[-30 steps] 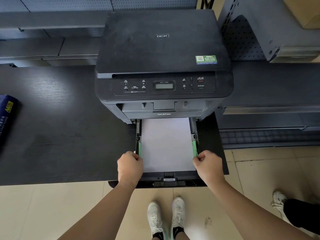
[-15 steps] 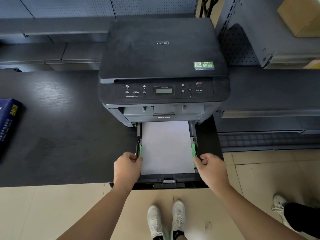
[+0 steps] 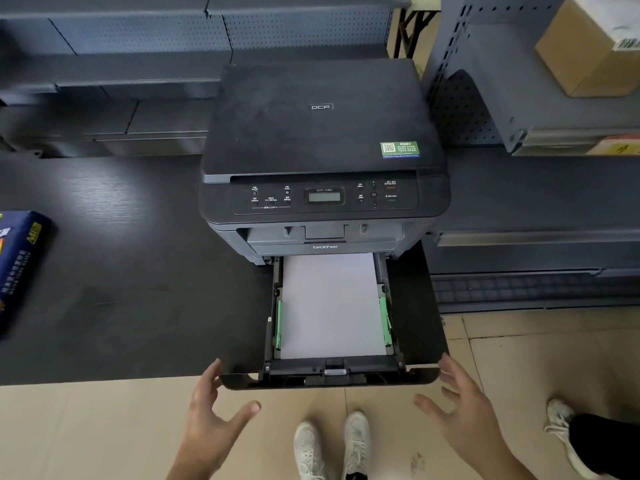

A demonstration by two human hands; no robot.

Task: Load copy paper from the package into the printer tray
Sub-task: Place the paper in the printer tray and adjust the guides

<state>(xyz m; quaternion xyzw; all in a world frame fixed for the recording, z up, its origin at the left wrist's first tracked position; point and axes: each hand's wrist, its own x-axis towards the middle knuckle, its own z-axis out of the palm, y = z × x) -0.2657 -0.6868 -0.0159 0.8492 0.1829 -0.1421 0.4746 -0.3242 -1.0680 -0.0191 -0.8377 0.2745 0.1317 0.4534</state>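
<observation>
Paper [image 3: 330, 306] lies flat in the tray [image 3: 332, 370], pulled out from the printer [image 3: 322, 133]. Left hand [image 3: 211, 420] and right hand [image 3: 464, 410] hover spread, empty, at the tray's front corners. An uneven shove could jam it; guides [image 3: 278, 323] seem snug.

Sitting up top right on a grey metal shelf [image 3: 540, 109]: a cardboard box [image 3: 588, 53], edge of a yellow-and-red package [image 3: 614, 147] peeking out just under it. Running behind the dark desk [image 3: 121, 271]: a grey pegboard wall [image 3: 214, 29]. Standing on the beige tiled floor [image 3: 86, 431]: white sneakers [image 3: 332, 445], plus somebody else's sneaker [image 3: 562, 427] and black trouser leg [image 3: 609, 441] poking in bottom right.
</observation>
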